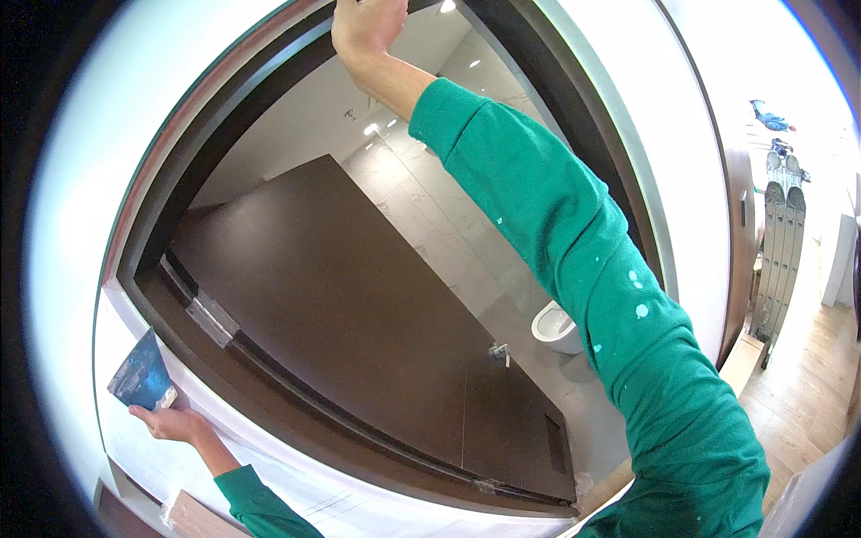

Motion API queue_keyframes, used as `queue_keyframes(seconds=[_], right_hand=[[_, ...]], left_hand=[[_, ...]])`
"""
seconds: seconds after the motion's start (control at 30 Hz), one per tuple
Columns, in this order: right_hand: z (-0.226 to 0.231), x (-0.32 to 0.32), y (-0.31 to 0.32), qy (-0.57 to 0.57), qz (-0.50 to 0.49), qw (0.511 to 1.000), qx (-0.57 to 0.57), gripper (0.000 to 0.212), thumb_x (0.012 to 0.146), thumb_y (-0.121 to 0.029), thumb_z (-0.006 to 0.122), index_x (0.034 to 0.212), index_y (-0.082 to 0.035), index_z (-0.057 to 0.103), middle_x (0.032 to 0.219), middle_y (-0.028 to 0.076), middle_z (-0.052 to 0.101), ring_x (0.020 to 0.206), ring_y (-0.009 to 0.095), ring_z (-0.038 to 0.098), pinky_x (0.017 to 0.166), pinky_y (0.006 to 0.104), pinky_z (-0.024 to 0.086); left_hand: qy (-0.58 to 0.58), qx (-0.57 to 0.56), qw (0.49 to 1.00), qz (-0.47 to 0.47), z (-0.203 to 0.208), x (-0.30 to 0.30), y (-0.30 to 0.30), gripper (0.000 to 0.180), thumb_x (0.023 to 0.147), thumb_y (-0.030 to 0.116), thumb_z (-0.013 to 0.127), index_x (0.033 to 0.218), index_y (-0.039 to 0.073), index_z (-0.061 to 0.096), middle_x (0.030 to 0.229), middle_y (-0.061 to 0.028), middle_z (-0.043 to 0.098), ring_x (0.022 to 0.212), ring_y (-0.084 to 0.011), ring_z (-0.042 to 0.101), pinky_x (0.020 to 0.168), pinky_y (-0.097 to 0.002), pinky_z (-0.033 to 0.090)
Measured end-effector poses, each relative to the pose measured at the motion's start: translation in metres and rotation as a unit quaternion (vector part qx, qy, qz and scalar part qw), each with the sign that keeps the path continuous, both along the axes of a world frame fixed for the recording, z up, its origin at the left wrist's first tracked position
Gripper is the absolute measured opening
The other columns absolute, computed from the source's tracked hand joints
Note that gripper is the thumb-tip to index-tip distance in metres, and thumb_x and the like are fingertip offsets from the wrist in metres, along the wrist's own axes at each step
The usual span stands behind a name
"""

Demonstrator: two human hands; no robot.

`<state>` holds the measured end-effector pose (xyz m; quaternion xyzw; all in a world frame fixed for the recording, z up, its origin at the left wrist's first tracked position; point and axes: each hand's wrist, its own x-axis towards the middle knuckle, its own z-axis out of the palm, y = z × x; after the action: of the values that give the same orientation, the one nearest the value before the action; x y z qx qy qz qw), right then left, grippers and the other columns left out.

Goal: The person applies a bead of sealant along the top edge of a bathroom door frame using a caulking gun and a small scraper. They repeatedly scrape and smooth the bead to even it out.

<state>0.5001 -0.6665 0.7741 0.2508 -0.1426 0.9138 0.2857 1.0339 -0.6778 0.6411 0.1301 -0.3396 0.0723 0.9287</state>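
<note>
My left hand (170, 423) is closed around a wide putty knife (142, 368), whose blue, smeared blade points up. It is held by the white wall, beside the dark door frame (170, 202) on the left. My right hand (369, 29) is raised to the top of the frame, at the picture's upper edge. Its fingers are cut off there, so whether it holds anything does not show. The right arm's green sleeve (547, 224), dotted with pale spots, crosses the doorway. Below the frame's top stands a brown door (359, 332), swung inward on a metal hinge (213, 316).
Beyond the doorway lies a tiled bathroom with a white toilet (554, 328). The door has a lever handle (502, 352). At the far right, a folded metal ladder (782, 251) leans upright above a wooden floor (798, 386). A board (202, 517) sits at the lower left.
</note>
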Motion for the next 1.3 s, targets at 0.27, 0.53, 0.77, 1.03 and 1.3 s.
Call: queue_keyframes(seconds=[0.27, 0.53, 0.77, 1.03, 1.3], right_hand=[[-0.007, 0.014, 0.008, 0.031, 0.005, 0.999, 0.022, 0.027, 0.095, -0.018, 0.063, 0.113, -0.004, 0.076, 0.114, 0.013, 0.068, 0.110, 0.035, 0.060, 0.097, 0.0460, 0.047], [-0.015, 0.023, 0.010, 0.067, -0.027, 0.997, -0.008, 0.023, 0.093, -0.017, 0.064, 0.109, -0.005, 0.077, 0.106, 0.012, 0.070, 0.104, 0.034, 0.062, 0.094, 0.0455, 0.048], [-0.063, 0.010, 0.013, 0.224, 0.035, 0.974, 0.008, 0.021, 0.091, -0.017, 0.068, 0.106, -0.007, 0.078, 0.097, 0.013, 0.074, 0.089, 0.025, 0.067, 0.081, 0.0367, 0.053], [-0.389, 0.004, 0.059, 0.407, 0.307, 0.779, 0.366, 0.015, 0.095, -0.015, 0.070, 0.104, -0.005, 0.076, 0.104, 0.008, 0.071, 0.090, 0.012, 0.065, 0.076, 0.0304, 0.054], [-0.711, 0.045, 0.164, -0.162, 0.634, 0.504, 0.564, 0.016, 0.094, -0.011, 0.071, 0.109, -0.007, 0.076, 0.088, -0.001, 0.069, 0.073, 0.008, 0.057, 0.063, 0.0255, 0.044]], left_hand=[[-0.009, 0.002, 1.000, 0.013, -0.003, -0.005, 0.003, 0.072, 0.106, 0.049, 0.050, 0.134, -0.017, 0.051, 0.131, -0.0232, 0.059, 0.118, -0.0348, 0.061, 0.107, -0.0472, 0.048], [-0.020, -0.007, 1.000, 0.000, -0.005, -0.013, 0.011, 0.070, 0.107, 0.047, 0.049, 0.132, -0.018, 0.053, 0.131, -0.0242, 0.059, 0.115, -0.0337, 0.062, 0.105, -0.0451, 0.049], [0.004, -0.022, 1.000, -0.019, -0.003, -0.018, 0.012, 0.072, 0.107, 0.046, 0.050, 0.130, -0.023, 0.051, 0.131, -0.0263, 0.059, 0.113, -0.0340, 0.062, 0.101, -0.0446, 0.049], [0.000, -0.041, 0.998, -0.057, -0.005, -0.020, 0.011, 0.069, 0.108, 0.043, 0.048, 0.136, -0.020, 0.047, 0.131, -0.0275, 0.058, 0.115, -0.0348, 0.061, 0.101, -0.0455, 0.049], [-0.031, -0.055, 0.997, -0.053, -0.009, -0.025, 0.009, 0.067, 0.108, 0.047, 0.047, 0.131, -0.016, 0.053, 0.126, -0.0214, 0.062, 0.110, -0.0290, 0.061, 0.099, -0.0403, 0.047]])
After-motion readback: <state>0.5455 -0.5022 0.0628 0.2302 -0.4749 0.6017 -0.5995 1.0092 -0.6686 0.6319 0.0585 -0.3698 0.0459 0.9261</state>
